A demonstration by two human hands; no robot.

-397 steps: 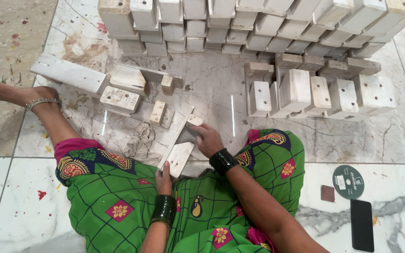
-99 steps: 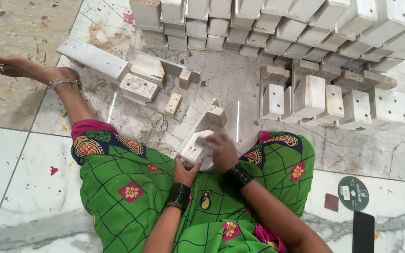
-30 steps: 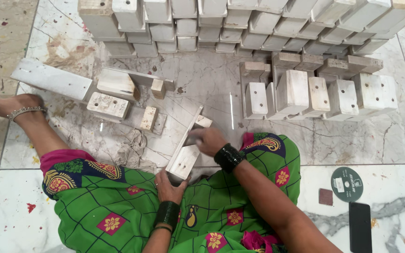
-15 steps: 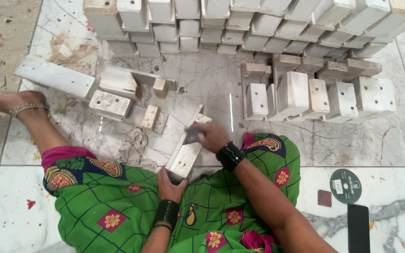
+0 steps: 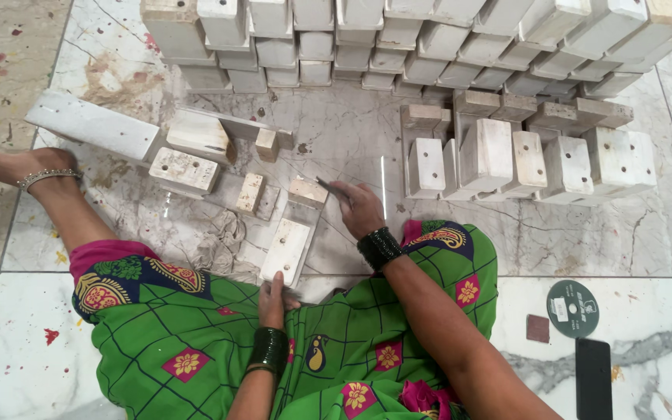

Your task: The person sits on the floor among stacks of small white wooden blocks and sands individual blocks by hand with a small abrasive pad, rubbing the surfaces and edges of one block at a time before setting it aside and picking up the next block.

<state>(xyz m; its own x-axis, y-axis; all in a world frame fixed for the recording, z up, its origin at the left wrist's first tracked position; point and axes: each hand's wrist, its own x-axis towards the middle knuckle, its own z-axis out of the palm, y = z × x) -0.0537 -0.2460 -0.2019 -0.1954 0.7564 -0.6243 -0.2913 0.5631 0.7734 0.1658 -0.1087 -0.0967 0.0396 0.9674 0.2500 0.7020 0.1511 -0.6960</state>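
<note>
At the far left a long white plank (image 5: 91,126) lies on the marble floor (image 5: 351,140), beside a bare foot with an anklet (image 5: 44,177). Next to it sit a drilled wooden block (image 5: 183,170) and two small offcuts (image 5: 249,192), with a crumpled grey rag (image 5: 223,237) just below.

The work piece is a clear acrylic channel with a pale wooden block (image 5: 287,249) seated in it, lying tilted on the floor at the person's knees. The left hand (image 5: 274,294) is closed on its near end, pinning it. The right hand (image 5: 358,208) is pinched around a thin metal tool (image 5: 330,187) whose tip sits at the far end block (image 5: 307,191). Compared with half a second ago the right hand has shifted only slightly, and the channel has not moved, so the work looks to be small repeated strokes at that far end (scraping or marking; too small to tell).

Room is tight on the left among the offcuts. Bare floor lies open ahead of the tool, up to the rows of stacked blocks (image 5: 398,47). To the right stand upright drilled blocks (image 5: 523,159), well apart, then a round cutting disc (image 5: 572,308) and a dark phone (image 5: 593,377).
</note>
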